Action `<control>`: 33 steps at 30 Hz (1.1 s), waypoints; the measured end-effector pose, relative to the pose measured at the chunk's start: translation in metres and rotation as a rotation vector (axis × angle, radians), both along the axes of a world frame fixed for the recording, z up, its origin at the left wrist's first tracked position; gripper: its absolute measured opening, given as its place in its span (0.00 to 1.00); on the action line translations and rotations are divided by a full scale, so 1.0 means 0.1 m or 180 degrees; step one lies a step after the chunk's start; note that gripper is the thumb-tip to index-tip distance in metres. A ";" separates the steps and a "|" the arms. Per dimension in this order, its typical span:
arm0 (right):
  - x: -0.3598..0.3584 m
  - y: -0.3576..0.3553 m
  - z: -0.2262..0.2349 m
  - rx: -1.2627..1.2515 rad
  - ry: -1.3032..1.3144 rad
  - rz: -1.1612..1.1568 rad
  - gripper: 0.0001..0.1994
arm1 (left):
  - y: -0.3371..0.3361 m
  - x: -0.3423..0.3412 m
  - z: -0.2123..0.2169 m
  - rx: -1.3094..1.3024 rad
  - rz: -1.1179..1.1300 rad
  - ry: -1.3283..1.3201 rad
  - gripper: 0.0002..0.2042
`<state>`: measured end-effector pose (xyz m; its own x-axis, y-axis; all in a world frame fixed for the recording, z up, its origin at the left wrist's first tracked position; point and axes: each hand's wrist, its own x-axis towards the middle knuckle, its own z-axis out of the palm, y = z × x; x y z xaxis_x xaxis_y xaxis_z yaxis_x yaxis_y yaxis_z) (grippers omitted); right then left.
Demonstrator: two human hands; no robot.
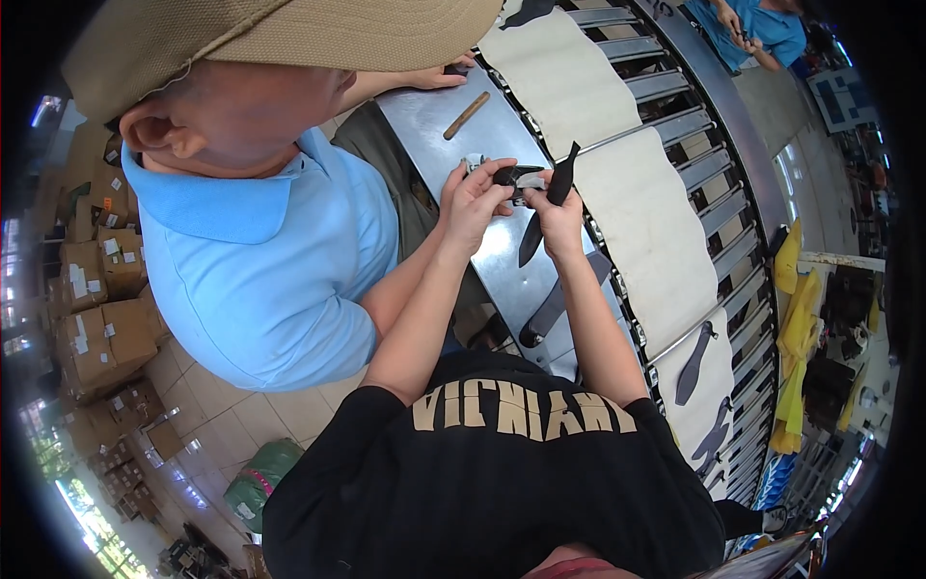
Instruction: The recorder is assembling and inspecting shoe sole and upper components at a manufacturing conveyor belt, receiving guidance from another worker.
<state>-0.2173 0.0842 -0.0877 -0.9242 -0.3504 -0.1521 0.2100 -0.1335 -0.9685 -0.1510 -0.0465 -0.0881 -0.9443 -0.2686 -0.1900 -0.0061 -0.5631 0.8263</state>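
Observation:
My left hand point(473, 201) and my right hand point(559, 222) meet over a steel work table point(434, 121). The right hand grips a long black pointed strip point(536, 232) that sticks out above and below the fingers. The left hand pinches a small black and metal tool point(517, 177) against the strip's upper part; what kind of tool it is cannot be told. Both of my forearms reach up from my black shirt.
A co-worker in a light blue shirt point(270, 261) and tan cap leans in at the left, one hand on the table's far end. A wooden stick point(466, 115) and another black strip point(550, 309) lie on the table. A roller conveyor point(709, 207) carries cream sheets point(637, 227) with black cut pieces point(694, 362). Cardboard boxes point(96, 328) stack at the left.

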 end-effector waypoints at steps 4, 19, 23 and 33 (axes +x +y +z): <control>0.00 0.02 -0.07 -0.0086 0.0047 0.0052 0.12 | -0.05 -0.01 0.00 0.0240 -0.0055 -0.0294 0.18; -0.11 0.00 0.00 0.0727 -0.0038 0.0712 0.16 | -0.07 -0.02 -0.16 0.0105 0.0208 -0.0409 0.09; -0.14 -0.01 -0.30 0.1283 -0.0832 0.0655 0.20 | -0.05 0.16 -0.31 -0.0011 0.0653 -0.0523 0.10; -0.71 -0.49 -0.41 0.2711 0.3293 0.0130 0.31 | -0.35 0.32 -0.39 0.1271 0.1295 -0.0546 0.09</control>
<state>-0.2884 0.0356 -0.1292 -0.7375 -0.5267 0.4226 -0.6753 0.5754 -0.4613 -0.1188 -0.0812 -0.1270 -0.7273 -0.4789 -0.4916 0.1607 -0.8152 0.5564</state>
